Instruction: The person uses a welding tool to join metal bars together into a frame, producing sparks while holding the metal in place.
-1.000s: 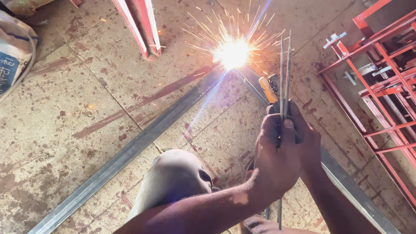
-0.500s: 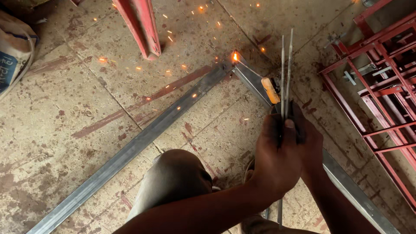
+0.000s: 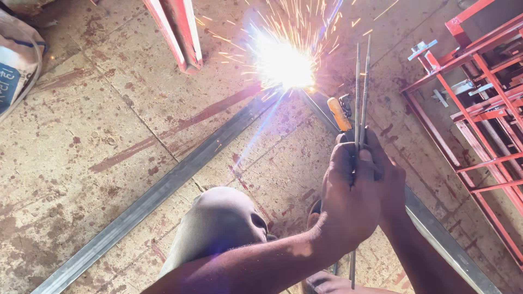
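On stained concrete, thin grey welding rods (image 3: 360,87) stand upright; sparks (image 3: 283,62) flare.

Floor (image 3: 98,125) is stained concrete, rusty red blotches all over. Two grey steel bars (image 3: 152,198) lie on it, meeting in a V at the top. Sack (image 3: 16,60) at left edge, red frame (image 3: 479,125) at right.
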